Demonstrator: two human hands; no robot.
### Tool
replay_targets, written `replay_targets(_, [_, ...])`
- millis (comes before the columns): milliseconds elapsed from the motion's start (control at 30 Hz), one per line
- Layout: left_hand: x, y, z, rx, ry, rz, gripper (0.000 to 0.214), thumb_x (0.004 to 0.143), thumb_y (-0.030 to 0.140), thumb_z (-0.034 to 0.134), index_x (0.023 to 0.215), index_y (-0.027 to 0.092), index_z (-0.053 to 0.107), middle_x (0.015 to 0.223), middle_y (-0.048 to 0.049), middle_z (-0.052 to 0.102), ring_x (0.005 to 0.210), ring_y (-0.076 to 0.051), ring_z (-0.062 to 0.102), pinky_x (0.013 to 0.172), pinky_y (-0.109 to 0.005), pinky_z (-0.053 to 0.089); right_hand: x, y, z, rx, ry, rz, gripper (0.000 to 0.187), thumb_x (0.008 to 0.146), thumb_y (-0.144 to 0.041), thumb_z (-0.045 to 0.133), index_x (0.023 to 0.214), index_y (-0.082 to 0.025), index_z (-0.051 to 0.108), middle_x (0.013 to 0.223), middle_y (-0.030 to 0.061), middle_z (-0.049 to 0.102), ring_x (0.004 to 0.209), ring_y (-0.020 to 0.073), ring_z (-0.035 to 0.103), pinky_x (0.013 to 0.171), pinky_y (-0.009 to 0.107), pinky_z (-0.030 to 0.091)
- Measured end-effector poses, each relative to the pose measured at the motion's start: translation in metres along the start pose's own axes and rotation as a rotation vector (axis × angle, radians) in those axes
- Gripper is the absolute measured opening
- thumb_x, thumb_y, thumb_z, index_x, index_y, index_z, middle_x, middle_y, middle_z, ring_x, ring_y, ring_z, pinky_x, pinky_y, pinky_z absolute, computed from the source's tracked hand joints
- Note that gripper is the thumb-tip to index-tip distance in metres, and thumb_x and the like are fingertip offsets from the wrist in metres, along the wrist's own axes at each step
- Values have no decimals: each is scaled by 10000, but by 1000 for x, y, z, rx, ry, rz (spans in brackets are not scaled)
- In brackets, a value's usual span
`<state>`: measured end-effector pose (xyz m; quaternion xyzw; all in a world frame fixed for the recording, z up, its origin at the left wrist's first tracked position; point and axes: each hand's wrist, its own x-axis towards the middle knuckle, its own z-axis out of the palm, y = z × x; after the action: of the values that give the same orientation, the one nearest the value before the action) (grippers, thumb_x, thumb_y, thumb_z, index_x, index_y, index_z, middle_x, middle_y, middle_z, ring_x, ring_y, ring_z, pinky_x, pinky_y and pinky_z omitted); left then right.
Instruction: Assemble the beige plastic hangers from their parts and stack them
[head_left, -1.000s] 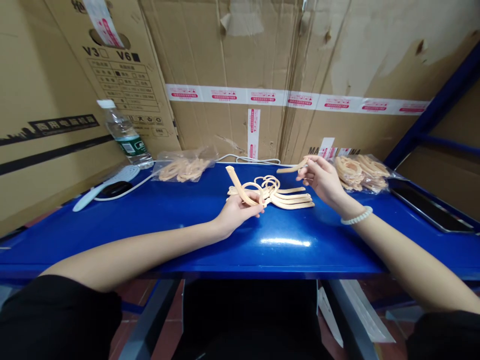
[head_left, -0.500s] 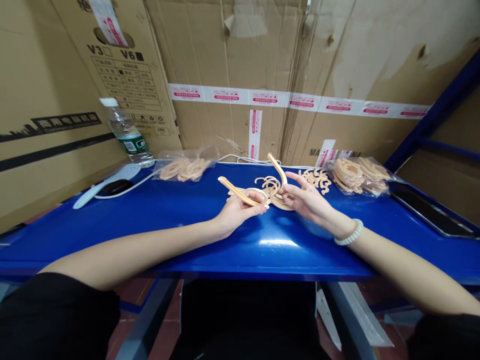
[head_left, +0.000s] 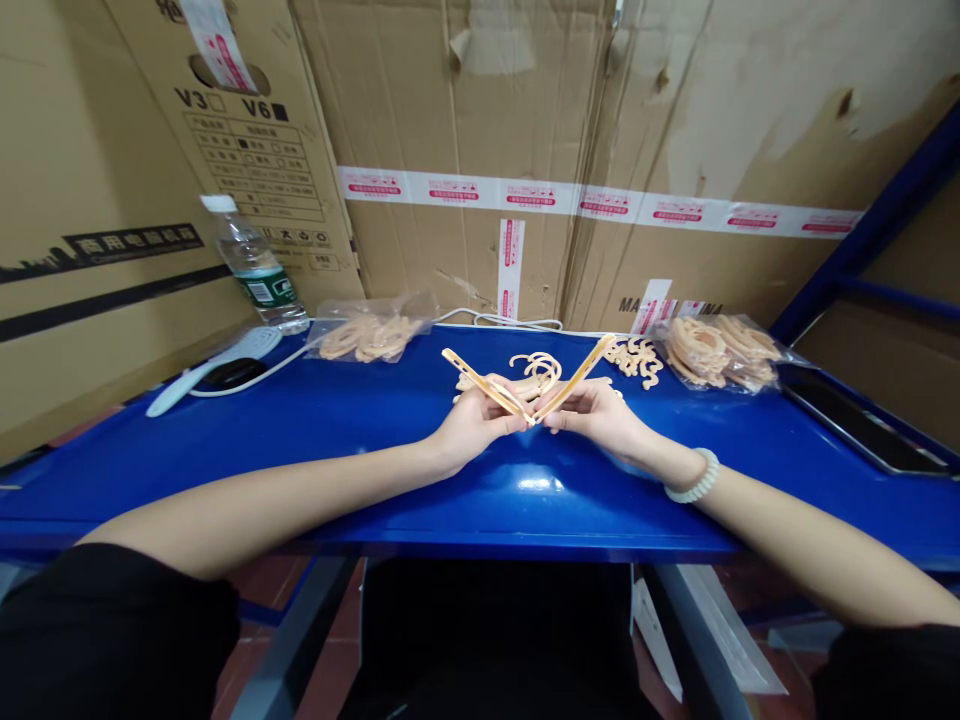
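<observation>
My left hand (head_left: 471,424) pinches a curved beige plastic strip (head_left: 480,384) that points up and to the left. My right hand (head_left: 600,415) pinches a second beige strip (head_left: 577,375) that slants up to the right. The two strips meet at their lower ends between my fingertips and form a V over the blue table (head_left: 360,450). Just behind my hands lies a small pile of the same beige curved pieces (head_left: 534,372).
Small loose beige pieces (head_left: 636,358) and a clear bag of beige rings (head_left: 720,350) lie to the right. Another bag of parts (head_left: 366,335) sits at left, by a water bottle (head_left: 255,268), a white handheld device (head_left: 214,368) with its cable, and a phone (head_left: 862,420). Cardboard boxes wall the back.
My right hand brought its strip from the right side in to the middle, where its end now meets the strip in my left hand. My left hand tilted its strip slightly.
</observation>
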<state>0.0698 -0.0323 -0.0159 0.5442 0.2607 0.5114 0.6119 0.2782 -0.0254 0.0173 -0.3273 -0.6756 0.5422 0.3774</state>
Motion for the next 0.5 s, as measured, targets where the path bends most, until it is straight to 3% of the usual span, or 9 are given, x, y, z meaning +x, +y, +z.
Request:
replay_targets(367, [-6, 7, 3, 207, 58, 71, 320, 630, 256, 903, 772, 152, 636, 853, -42, 733, 798, -198, 720, 796, -346, 587, -7, 1, 4, -105, 38, -78, 247, 693, -331, 884, 901, -218, 816, 914, 41, 786, 861, 234, 734, 841, 386, 594])
replay_targets(500, [-7, 9, 3, 236, 67, 52, 327, 637, 299, 897, 723, 166, 611, 746, -33, 722, 740, -215, 721, 764, -373, 595, -6, 1, 6, -112, 73, -84, 238, 677, -308, 884, 879, -207, 809, 913, 44, 785, 894, 244, 735, 866, 388, 589])
